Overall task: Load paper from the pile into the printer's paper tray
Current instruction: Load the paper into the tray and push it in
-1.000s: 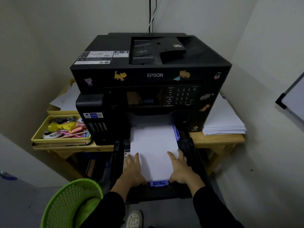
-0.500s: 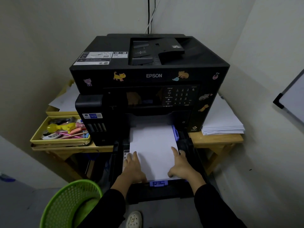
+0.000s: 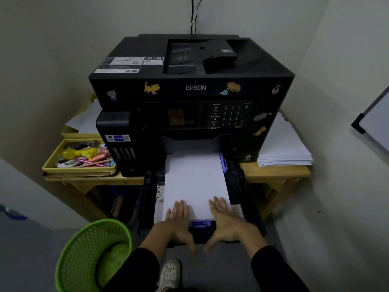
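Now | left hand, right hand flat, fingers straight, pressing white paper stack | stack's far end lost under black Epson printer | thumbs blurred.

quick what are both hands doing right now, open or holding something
left hand: open, straight fingers flat on the paper in the tray, holding nothing.
right hand: open, fingers flat on the same paper, holding nothing.

Wooden table — printer, paper pile, yellow trays
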Tool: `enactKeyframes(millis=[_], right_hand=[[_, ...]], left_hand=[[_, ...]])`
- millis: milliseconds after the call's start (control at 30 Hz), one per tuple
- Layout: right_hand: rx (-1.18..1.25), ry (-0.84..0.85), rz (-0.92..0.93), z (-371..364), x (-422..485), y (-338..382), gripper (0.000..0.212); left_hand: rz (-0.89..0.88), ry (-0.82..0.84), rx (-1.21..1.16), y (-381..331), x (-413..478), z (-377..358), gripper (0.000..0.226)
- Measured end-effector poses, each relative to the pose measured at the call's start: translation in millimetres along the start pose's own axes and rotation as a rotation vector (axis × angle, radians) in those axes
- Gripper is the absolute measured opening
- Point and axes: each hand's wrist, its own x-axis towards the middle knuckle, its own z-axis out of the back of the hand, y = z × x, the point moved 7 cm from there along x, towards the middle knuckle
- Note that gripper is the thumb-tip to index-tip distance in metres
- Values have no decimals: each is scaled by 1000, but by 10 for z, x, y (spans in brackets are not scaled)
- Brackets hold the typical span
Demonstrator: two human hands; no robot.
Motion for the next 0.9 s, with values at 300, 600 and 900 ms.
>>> enactKeyframes(millis=[300, 600, 900], right_hand=[[-392, -265, -3, -143, -71, 114, 96], [-457, -321, 19, -176, -35, 151, 81], [-485, -392, 4, 209, 264, 180, 83]], left_hand=[[64, -280, 299, -143, -65, -98, 98], [32, -297, 315, -142, -15, -130, 88], [40, -384, 339, -69, 192, 310, 87]])
